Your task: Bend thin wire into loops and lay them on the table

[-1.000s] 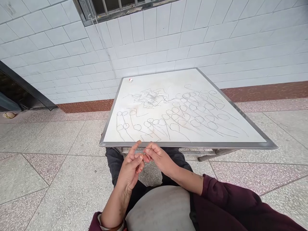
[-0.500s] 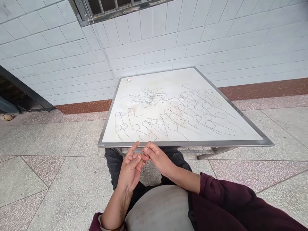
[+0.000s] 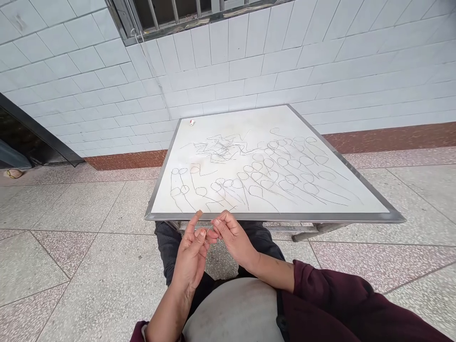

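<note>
My left hand (image 3: 193, 259) and my right hand (image 3: 234, 241) meet just in front of the table's near edge, above my lap. A thin piece of wire (image 3: 209, 228) passes between their fingertips, and only a short stretch of it shows. The left thumb and fingers pinch it, while the left index finger points up and away. On the right, thumb and index finger are closed on the same wire. Beyond them, many wires with a round loop at one end (image 3: 265, 184) lie spread over the white tabletop (image 3: 245, 118). Behind these is a tangle of bent wires (image 3: 223, 148).
A grey metal rim (image 3: 274, 217) borders the table. A small white and red object (image 3: 192, 122) sits near its far left corner. White tiled wall (image 3: 245, 66) stands behind, with a barred window (image 3: 174, 12) above. A table leg (image 3: 309, 232) shows below.
The right hand has drawn slightly away from the left, and more of the wire shows between the fingertips. The view has tilted a little, so the table sits slightly lower.
</note>
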Demonstrator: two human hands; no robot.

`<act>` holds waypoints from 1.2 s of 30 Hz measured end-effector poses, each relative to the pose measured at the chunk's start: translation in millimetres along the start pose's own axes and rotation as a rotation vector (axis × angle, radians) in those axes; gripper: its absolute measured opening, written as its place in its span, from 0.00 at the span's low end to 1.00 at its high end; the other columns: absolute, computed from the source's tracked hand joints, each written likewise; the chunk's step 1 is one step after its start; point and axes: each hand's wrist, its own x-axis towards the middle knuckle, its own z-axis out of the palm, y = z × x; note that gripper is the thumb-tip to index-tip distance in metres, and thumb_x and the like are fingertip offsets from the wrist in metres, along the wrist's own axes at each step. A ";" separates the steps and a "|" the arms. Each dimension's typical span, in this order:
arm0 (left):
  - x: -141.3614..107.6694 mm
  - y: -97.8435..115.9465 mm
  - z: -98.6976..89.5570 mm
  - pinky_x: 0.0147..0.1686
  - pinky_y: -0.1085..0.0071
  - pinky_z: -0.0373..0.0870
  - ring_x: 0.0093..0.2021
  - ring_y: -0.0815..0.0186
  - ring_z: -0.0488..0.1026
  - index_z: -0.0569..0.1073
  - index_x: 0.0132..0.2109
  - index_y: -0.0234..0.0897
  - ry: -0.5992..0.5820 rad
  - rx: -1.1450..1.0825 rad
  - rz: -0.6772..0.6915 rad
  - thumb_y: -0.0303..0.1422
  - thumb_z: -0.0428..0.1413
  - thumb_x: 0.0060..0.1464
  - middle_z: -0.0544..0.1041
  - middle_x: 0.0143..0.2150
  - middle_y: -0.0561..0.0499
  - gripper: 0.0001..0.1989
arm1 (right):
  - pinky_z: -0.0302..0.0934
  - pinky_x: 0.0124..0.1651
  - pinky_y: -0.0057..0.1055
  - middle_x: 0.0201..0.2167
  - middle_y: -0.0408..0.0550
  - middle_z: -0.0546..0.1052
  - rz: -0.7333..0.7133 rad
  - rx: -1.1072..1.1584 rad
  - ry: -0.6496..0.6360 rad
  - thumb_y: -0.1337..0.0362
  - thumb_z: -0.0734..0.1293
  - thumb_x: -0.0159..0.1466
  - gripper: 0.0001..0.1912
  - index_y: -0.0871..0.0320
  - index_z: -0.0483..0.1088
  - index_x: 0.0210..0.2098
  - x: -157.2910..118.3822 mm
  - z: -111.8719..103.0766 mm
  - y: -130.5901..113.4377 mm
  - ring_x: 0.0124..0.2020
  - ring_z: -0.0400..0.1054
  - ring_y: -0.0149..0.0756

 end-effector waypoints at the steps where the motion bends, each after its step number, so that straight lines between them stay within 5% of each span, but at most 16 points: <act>1: -0.8 -0.3 1.1 0.47 0.71 0.62 0.35 0.70 0.70 0.61 0.63 0.40 0.004 -0.002 0.002 0.31 0.56 0.58 0.75 0.31 0.53 0.26 | 0.56 0.33 0.29 0.22 0.37 0.64 -0.018 -0.015 0.014 0.51 0.62 0.65 0.14 0.55 0.61 0.31 -0.3 0.6 -0.9 0.25 0.58 0.28; 11: 0.5 18.2 -9.9 0.32 0.74 0.60 0.29 0.69 0.65 0.61 0.62 0.39 0.009 0.351 0.072 0.35 0.57 0.57 0.70 0.26 0.55 0.27 | 0.61 0.32 0.30 0.26 0.41 0.70 -0.156 -0.279 -0.174 0.56 0.57 0.69 0.11 0.55 0.65 0.39 -6.2 -14.8 9.2 0.26 0.64 0.30; 16: 3.7 36.7 -23.1 0.28 0.73 0.60 0.25 0.69 0.63 0.56 0.64 0.36 -0.133 0.590 -0.031 0.34 0.55 0.57 0.71 0.25 0.55 0.30 | 0.63 0.37 0.35 0.31 0.46 0.73 -0.316 -0.567 -0.386 0.60 0.59 0.68 0.09 0.53 0.70 0.43 -3.8 -31.1 6.6 0.32 0.67 0.34; 24: 18.3 61.9 -26.6 0.26 0.74 0.58 0.26 0.69 0.66 0.59 0.64 0.41 -0.478 0.730 -0.298 0.28 0.53 0.55 0.70 0.25 0.55 0.29 | 0.66 0.35 0.33 0.34 0.49 0.75 -0.273 -0.502 -0.608 0.56 0.55 0.70 0.17 0.53 0.73 0.42 -7.5 -36.1 0.2 0.33 0.68 0.34; 30: 17.2 77.9 -26.9 0.24 0.74 0.58 0.27 0.67 0.69 0.60 0.63 0.45 -0.639 0.709 -0.353 0.31 0.55 0.55 0.70 0.27 0.53 0.29 | 0.67 0.35 0.35 0.35 0.50 0.77 -0.257 -0.371 -0.583 0.53 0.57 0.69 0.18 0.53 0.75 0.39 -10.0 -36.6 1.3 0.34 0.70 0.37; 36: 3.2 80.8 -30.7 0.23 0.74 0.59 0.27 0.66 0.69 0.62 0.63 0.44 -0.542 0.681 -0.301 0.31 0.56 0.54 0.72 0.26 0.52 0.29 | 0.67 0.35 0.35 0.31 0.46 0.76 -0.003 -0.137 -0.373 0.55 0.63 0.65 0.12 0.55 0.74 0.34 -15.3 -26.8 0.7 0.30 0.71 0.34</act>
